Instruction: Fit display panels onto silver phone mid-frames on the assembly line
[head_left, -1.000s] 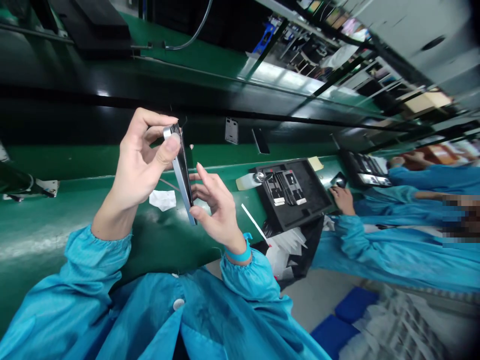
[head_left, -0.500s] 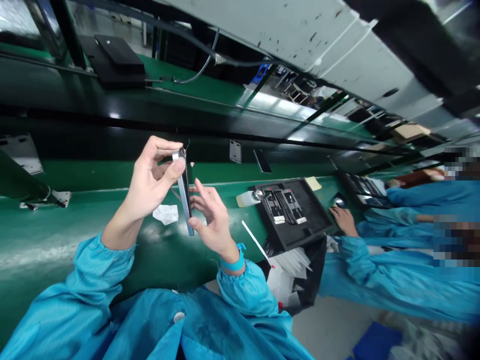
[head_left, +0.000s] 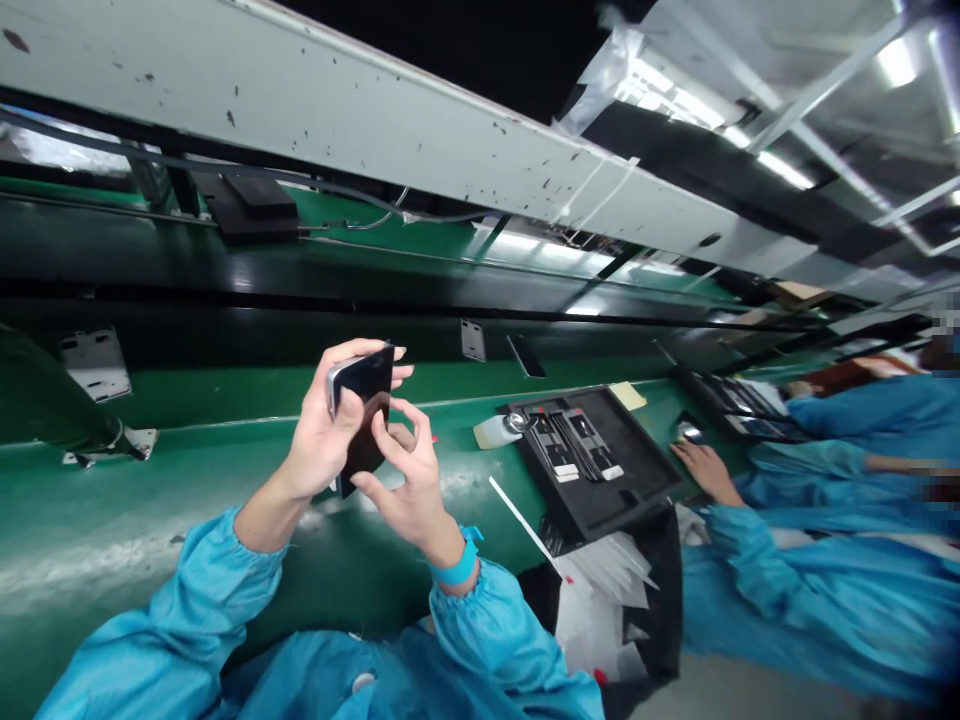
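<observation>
A smartphone (head_left: pixel 367 385) with a dark, glossy face and a silver edge stands tilted above the green bench. My left hand (head_left: pixel 319 435) is closed round it, thumb on the dark face and fingers behind the upper part. At the phone's lower right, my right hand (head_left: pixel 412 485) has its thumb and a bent finger against the dark face and edge. Its other fingers are curled near the right side. White paper shows only slightly beneath the phone, mostly hidden by the hands.
To the right lies a black foam tray (head_left: pixel 630 480) with several phone parts, beside a small bottle (head_left: pixel 495 430). Phone parts (head_left: pixel 472 340) and a dark panel (head_left: pixel 526 356) lie on the conveyor strip. Further right, a co-worker's hand (head_left: pixel 705 470) rests at the bench. A green post (head_left: pixel 60 400) stands left.
The phone has turned from edge-on so that its dark face shows. My right hand's fingers have come in against that face. The head view has tilted upward.
</observation>
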